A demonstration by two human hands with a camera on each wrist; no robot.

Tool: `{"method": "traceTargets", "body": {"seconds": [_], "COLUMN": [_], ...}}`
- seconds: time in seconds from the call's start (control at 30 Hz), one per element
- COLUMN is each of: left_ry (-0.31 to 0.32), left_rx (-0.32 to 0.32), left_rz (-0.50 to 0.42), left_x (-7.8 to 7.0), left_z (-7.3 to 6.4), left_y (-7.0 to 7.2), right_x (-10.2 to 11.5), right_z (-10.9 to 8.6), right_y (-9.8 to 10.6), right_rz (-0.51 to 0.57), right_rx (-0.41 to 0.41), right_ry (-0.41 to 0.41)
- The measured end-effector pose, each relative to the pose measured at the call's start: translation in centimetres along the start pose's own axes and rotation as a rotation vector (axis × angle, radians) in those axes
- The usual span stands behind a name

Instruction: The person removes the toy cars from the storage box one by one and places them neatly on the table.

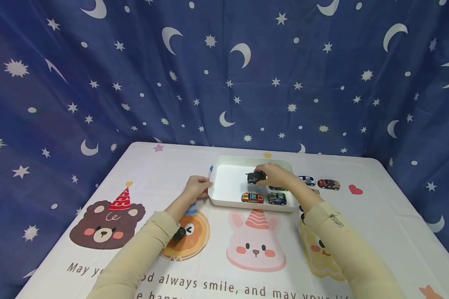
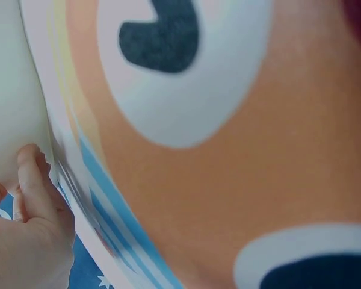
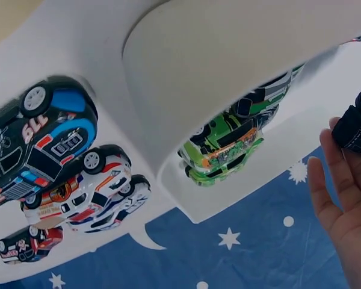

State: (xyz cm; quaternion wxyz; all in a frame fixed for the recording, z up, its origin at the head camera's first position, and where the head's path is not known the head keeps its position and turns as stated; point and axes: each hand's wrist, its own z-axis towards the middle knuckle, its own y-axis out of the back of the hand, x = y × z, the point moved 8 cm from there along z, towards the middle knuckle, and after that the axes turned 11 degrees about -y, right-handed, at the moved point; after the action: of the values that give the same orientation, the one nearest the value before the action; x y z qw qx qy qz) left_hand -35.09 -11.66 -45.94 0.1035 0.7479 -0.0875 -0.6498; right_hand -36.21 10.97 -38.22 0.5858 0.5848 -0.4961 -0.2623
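Observation:
A white tray (image 1: 224, 202) stands on the table, its left wall pinched between the thumb and fingers of my left hand (image 1: 197, 187). In the left wrist view those fingertips (image 2: 30, 153) lie on the tray's side. Over the middle of the tray, my right hand (image 1: 275, 175) holds a black toy car (image 1: 253, 178) by its rear end; part of the car shows at the right wrist view's edge. Inside the tray are an orange-red toy car (image 1: 252, 198), a dark blue toy car (image 1: 277, 198) and a green toy car (image 3: 222, 150), partly covered by my right hand in the head view.
Right of the tray stand a white-and-blue toy car (image 1: 307, 180) and a red-and-black one (image 1: 329, 184). A black-and-blue toy car (image 3: 48, 138) and a white-and-orange one (image 3: 84, 192) are close by, mostly behind my right arm in the head view. A printed cloth (image 1: 202, 278) covers the table.

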Motion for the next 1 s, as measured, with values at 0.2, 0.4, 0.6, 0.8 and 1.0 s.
{"method": "traceTargets", "body": {"seconds": [0.2,0.4,0.6,0.8,1.0], "left_ry": [0.003,-0.001,0.000,0.000,-0.004], "left_rx": [0.006,0.002,0.005,0.004,0.007], "left_rz": [0.029,0.046,0.017,0.000,-0.005], "left_x": [0.0,-0.1,0.1,0.3,0.5], "left_z": [0.3,0.3,0.3,0.4,0.6], "left_y": [0.0,0.0,0.0,-0.1,-0.1], "right_x": [0.0,0.4,0.2,-0.6,-1.1], "right_z": [-0.9,-1.6,-2.3,-3.5,-4.9], "right_y": [0.4,1.1,1.3,1.8,2.3], "right_rz": [0.018,0.022,0.025,0.032,0.022], "right_rx": [-0.038,-0.091,-0.107,-0.112,-0.113], "right_ry": [0.043,0.109,0.113,0.085,0.050]}}
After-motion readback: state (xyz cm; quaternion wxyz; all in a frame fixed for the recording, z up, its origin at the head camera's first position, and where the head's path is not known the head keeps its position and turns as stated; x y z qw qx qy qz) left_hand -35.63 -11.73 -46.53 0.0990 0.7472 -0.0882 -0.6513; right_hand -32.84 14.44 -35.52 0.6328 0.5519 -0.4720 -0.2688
